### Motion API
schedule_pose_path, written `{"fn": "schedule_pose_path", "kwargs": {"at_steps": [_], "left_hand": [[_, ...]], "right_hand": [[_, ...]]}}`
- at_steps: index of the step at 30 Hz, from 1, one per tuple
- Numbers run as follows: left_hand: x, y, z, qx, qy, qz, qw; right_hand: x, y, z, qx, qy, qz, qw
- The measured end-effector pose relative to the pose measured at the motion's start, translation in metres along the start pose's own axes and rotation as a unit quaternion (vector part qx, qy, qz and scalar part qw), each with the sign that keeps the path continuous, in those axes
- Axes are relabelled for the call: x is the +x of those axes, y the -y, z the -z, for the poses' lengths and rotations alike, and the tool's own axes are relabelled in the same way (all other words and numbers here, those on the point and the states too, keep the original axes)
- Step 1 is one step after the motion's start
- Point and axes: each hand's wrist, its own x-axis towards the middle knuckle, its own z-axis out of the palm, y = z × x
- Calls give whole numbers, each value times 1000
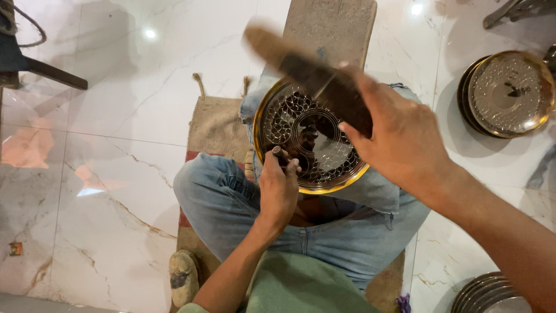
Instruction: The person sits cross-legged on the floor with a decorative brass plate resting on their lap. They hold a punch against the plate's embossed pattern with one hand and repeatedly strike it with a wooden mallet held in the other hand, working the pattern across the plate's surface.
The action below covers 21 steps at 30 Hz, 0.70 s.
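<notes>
- Lying at far left on the white marble floor (116,87): dark chair leg (55,73), well apart from the work.
- Sitting cross-legged in blue jeans (220,197) on a burlap mat (217,124).
- Left hand (278,188) closing narrowly around a small punch (278,152), tip pressing on the patterned plate's near rim.
- Resting tilted on the knees, centre: embossed brass plate (310,139).
- Right hand (399,136) gripping a wooden mallet (307,66), raised and blurring above the plate.
- Keeping the punch steady and blows light judged best for even marks.
- Stacking at right: finished plates (509,93).
</notes>
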Motion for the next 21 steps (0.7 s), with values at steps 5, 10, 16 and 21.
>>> {"fn": "schedule_pose_path", "kwargs": {"at_steps": [5,10,16,21], "left_hand": [[1,-1,-1,21,-1,-15,1000],[8,-2,1,-25,57,-16,998],[31,-1,8,5,166,-85,982],[53,0,9,62,285,-220,931]], "right_hand": [[-5,-8,-8,-196,125,80,969],[-13,-10,3,-213,247,-40,944],[-38,-21,9,-204,209,-67,954],[-88,-45,-12,-183,238,-186,936]]}}
